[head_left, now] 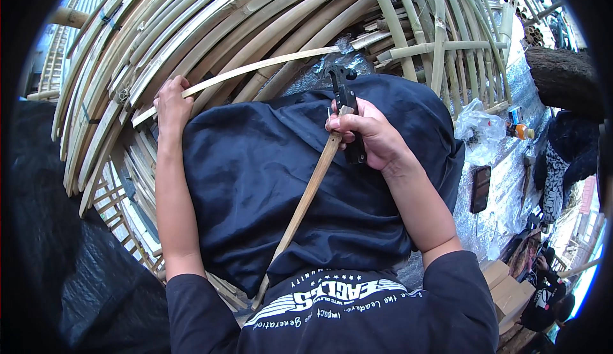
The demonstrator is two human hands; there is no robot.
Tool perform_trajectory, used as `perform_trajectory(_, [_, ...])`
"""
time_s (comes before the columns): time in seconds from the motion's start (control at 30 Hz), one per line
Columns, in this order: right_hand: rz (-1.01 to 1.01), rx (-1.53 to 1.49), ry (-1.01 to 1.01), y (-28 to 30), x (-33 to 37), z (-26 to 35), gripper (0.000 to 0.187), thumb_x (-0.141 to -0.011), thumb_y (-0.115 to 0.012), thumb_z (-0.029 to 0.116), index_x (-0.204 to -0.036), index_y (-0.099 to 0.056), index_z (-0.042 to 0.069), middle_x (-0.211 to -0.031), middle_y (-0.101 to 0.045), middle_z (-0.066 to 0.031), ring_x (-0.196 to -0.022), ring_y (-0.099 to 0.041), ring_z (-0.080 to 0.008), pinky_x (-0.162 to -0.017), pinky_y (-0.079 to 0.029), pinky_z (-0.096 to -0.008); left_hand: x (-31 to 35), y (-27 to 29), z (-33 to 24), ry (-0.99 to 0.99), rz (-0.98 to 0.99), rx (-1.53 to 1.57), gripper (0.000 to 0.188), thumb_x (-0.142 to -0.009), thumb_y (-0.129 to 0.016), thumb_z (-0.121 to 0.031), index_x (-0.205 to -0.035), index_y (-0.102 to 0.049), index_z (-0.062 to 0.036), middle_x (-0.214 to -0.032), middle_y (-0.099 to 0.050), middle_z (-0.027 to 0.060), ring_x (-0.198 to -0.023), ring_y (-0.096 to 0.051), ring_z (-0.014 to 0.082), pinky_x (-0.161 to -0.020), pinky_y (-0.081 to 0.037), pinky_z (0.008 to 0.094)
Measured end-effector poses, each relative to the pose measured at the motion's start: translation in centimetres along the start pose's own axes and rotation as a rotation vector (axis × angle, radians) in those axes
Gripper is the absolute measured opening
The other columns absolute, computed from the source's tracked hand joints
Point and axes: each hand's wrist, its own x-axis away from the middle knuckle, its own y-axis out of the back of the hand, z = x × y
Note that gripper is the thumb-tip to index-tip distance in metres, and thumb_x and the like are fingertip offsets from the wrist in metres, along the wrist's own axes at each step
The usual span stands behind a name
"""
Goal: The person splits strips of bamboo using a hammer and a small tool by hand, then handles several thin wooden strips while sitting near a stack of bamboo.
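My left hand is closed round one end of a pale, narrow bamboo strip, which reaches away to the right across the split bamboo. In front of my chest, my right hand is wrapped round a black hammer-headed multi-tool, its head pointing up and its dark handle showing below the fingers. Pinched in that same hand is the top of a straight wooden stick. This stick slants down over the dark cloth on my lap toward my shirt.
Long curved bamboo slats are stacked ahead and to the left. A bamboo lattice stands beyond the lap. On silvery sheeting at right lie a phone, a clear plastic bag and an orange bottle. A dark log sits behind them.
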Motion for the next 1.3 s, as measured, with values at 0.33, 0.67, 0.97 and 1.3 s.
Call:
perform_trajectory(0.33, [-0.011, -0.022, 0.004, -0.1, 0.1, 0.0, 0.032, -0.076, -0.071, 0.001, -0.1, -0.05, 0.007, -0.081, -0.061, -0.0034, -0.057, -0.05, -0.0053, -0.054, -0.045, -0.0252, 0.1, -0.6, 0.5, -0.124, 0.035, 0.143, 0.021, -0.074, -0.075, -0.005, -0.093, -0.066, -0.0029, -0.071, -0.062, 0.0099, -0.069, -0.063, 0.0241, -0.066, -0.05, 0.0381])
perform_trajectory(0.67, [0.002, -0.01, 0.0, 0.0, 0.1, 0.0, 0.034, -0.076, -0.072, 0.002, -0.101, -0.049, 0.008, -0.082, -0.061, -0.0036, -0.057, -0.05, -0.0056, -0.053, -0.045, -0.0257, 0.0, 0.2, 0.4, -0.089, 0.217, 0.165, 0.027, -0.072, -0.077, -0.005, -0.096, -0.066, -0.0028, -0.079, -0.065, 0.0119, -0.079, -0.066, 0.0277, -0.072, -0.052, 0.0399])
perform_trajectory(0.97, [-0.005, 0.043, 0.021, 0.1, 0.1, -0.3, 0.038, -0.079, -0.072, 0.009, -0.11, -0.051, 0.006, -0.081, -0.061, -0.0018, -0.056, -0.046, -0.0039, -0.054, -0.044, -0.0233, 0.2, 0.8, 0.0, -0.081, 0.286, 0.253, 0.032, -0.071, -0.083, -0.011, -0.095, -0.065, -0.0001, -0.067, -0.056, 0.01, -0.064, -0.053, 0.021, -0.064, -0.046, 0.0364])
perform_trajectory(1.3, [-0.008, 0.01, -0.009, -0.1, 0.3, 0.2, 0.033, -0.077, -0.071, 0.004, -0.101, -0.049, 0.008, -0.081, -0.061, -0.0027, -0.058, -0.05, -0.0049, -0.054, -0.045, -0.0241, 0.1, 0.7, 0.3, -0.086, 0.283, 0.292, 0.033, -0.071, -0.085, -0.015, -0.095, -0.067, -0.0009, -0.066, -0.057, 0.0096, -0.062, -0.054, 0.0191, -0.062, -0.045, 0.0359])
